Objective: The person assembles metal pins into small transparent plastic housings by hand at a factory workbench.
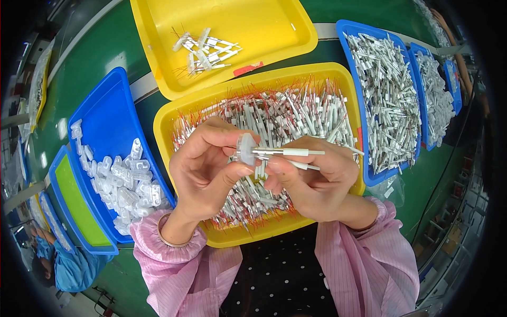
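Observation:
Above the middle yellow tray (274,72), my left hand (198,166) pinches a clear plastic housing (246,149) between thumb and fingers. Slim white-and-metal rods (296,151) run from the housing to the right. My right hand (322,179) is closed on these rods near the housing, its thumb and fingertips pressed together. At least two rod ends show; the fingers partly hide the rest. Beneath both hands the tray is heaped with similar rods with thin red wires (317,113).
A blue tray (103,111) at left holds loose clear housings (127,182); beside it lies a green-floored tray (79,195). Behind, a yellow tray (253,31) carries several assembled pieces (206,53). At right, a blue tray (351,27) is full of rods. A co-worker's blue sleeve (79,267) shows lower left.

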A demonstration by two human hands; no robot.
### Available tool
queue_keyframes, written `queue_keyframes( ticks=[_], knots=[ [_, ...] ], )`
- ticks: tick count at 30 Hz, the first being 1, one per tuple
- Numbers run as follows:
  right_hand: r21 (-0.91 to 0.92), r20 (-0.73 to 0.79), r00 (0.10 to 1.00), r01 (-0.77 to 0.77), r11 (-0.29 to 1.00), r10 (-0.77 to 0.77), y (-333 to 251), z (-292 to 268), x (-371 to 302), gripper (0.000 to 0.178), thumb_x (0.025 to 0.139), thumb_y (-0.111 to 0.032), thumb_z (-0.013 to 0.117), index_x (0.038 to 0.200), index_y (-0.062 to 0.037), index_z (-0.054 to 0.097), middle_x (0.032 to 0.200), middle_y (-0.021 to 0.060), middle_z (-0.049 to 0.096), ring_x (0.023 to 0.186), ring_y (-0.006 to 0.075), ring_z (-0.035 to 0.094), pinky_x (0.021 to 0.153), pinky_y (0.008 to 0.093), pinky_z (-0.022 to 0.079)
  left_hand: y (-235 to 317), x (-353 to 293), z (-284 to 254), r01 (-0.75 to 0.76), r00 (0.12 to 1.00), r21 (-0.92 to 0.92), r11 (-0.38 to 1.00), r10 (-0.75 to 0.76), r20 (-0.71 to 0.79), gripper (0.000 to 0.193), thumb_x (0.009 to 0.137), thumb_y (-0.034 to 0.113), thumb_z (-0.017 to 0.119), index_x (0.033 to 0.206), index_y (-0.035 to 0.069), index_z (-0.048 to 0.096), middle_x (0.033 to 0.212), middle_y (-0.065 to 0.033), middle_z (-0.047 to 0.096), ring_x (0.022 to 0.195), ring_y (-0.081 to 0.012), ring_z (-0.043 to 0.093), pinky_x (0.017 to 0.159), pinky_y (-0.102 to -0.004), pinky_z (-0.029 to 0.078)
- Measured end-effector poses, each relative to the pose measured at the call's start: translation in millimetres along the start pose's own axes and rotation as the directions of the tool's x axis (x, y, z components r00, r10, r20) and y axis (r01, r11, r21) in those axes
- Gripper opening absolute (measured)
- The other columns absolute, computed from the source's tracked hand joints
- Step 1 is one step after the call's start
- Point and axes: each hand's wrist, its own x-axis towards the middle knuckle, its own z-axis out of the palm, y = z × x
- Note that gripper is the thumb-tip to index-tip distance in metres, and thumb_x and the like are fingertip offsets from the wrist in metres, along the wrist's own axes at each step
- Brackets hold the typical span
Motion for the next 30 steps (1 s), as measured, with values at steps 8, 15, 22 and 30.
queue_keyframes(
  ticks=[8, 15, 22, 30],
  knots=[
    [-0.065, 0.129, 0.991, -0.013, 0.998, 0.021, -5.2, -31.8, 21.6, 0.018, 0.086, -0.007, 0.054, 0.097, 0.0069, 0.059, 0.071, 0.0113, 0.063, 0.057, 0.0131, 0.061, 0.049, 0.0221, 0.047, 16.0, 33.8, -23.3, 0.174, 0.958, -0.030, 0.984, -0.176, -0.225, 0.025, 0.078, -0.001, 0.062, 0.101, -0.009, 0.054, 0.083, -0.0127, 0.062, 0.072, -0.0151, 0.060, 0.064, -0.0261, 0.050],
    [-0.962, -0.266, 0.964, -0.265, -0.072, 0.006, 27.2, -159.9, 29.0, 0.024, 0.079, -0.007, 0.058, 0.101, 0.0008, 0.059, 0.098, 0.0194, 0.057, 0.088, 0.0387, 0.056, 0.073, 0.0417, 0.045, -11.9, 90.5, -85.0, 0.315, 0.799, 0.579, 0.752, 0.119, -0.589, 0.032, 0.074, 0.012, 0.067, 0.096, -0.010, 0.055, 0.078, -0.0200, 0.063, 0.067, -0.0207, 0.064, 0.050, -0.0287, 0.048],
    [-0.981, -0.135, 0.988, -0.143, 0.128, 0.071, 51.2, -194.3, 31.8, 0.011, 0.071, 0.000, 0.060, 0.080, 0.0027, 0.054, 0.082, 0.0174, 0.056, 0.074, 0.0346, 0.054, 0.067, 0.0419, 0.042, 47.3, 56.7, -78.6, 0.359, 0.906, 0.863, -0.356, 0.355, -0.231, 0.010, 0.070, 0.006, 0.057, 0.079, 0.001, 0.057, 0.074, -0.0171, 0.060, 0.070, -0.0304, 0.063, 0.057, -0.0406, 0.050],
    [-0.964, -0.159, 0.965, -0.197, 0.178, 0.208, 34.6, -173.8, 36.5, 0.018, 0.066, 0.003, 0.064, 0.081, 0.0035, 0.054, 0.078, 0.0193, 0.057, 0.075, 0.0359, 0.056, 0.066, 0.0408, 0.042, 97.9, -34.6, -161.3, 0.447, 0.785, 0.624, -0.641, -0.054, -0.618, 0.014, 0.068, 0.003, 0.056, 0.081, 0.004, 0.058, 0.087, -0.0161, 0.061, 0.083, -0.0352, 0.060, 0.068, -0.0437, 0.048]
  ],
)
